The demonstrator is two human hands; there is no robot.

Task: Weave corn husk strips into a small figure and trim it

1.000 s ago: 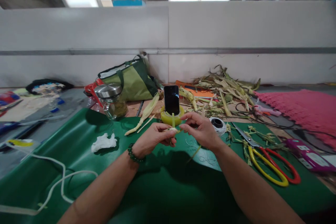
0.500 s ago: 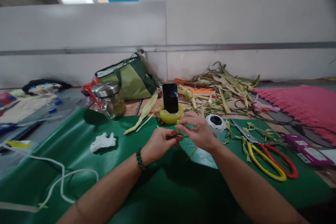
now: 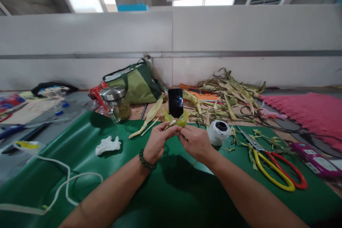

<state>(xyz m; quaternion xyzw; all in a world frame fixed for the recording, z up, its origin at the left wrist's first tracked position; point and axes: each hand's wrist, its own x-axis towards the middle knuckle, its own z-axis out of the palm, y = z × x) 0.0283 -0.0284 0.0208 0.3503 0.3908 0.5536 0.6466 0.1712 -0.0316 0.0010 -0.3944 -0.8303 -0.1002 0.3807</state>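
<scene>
My left hand and my right hand meet above the green mat, fingers pinched together on a small folded piece of pale corn husk. A bead bracelet circles my left wrist. Just beyond the hands a black phone stands upright in a yellow tape roll. A white spool of thread sits right of my right hand, and thin white thread lies on the mat under it.
Yellow and red scissors lie at the right, beside a purple packet. A heap of corn husks is behind them, next to a pink mat. A glass jar, green bag, crumpled tissue and white cord lie to the left.
Both hands have moved a little up and away from me, closer to the phone, still working the husk piece. The camera view shifted slightly.
</scene>
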